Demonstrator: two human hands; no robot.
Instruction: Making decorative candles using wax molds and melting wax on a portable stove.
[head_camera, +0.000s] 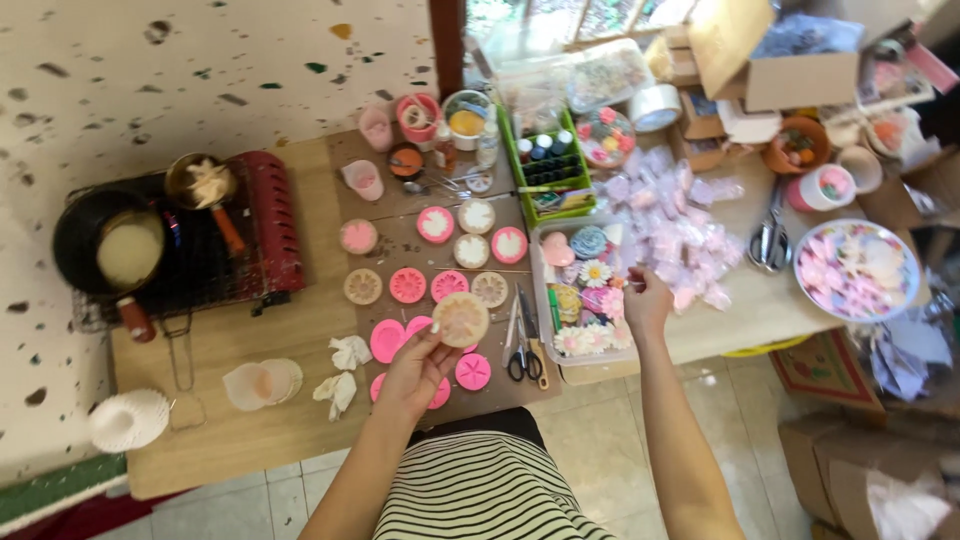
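Observation:
My left hand (420, 365) holds up a round pale mould (461, 319) filled with cream-coloured wax, above several pink round silicone moulds (407, 285) laid out on a brown mat. My right hand (645, 300) reaches into a clear plastic tray (545, 345) full of flower- and heart-shaped wax pieces, its fingers pinched on a small piece there. Scissors (522, 362) lie between the two hands.
A red portable stove (272, 225) at the left carries a black pan (108, 250) of pale liquid and a small ladle pot (200, 182). A green box of bottles (550, 165), cups, small clear bags (670, 225), a round plate of pink pieces (857, 270) and cardboard boxes crowd the right.

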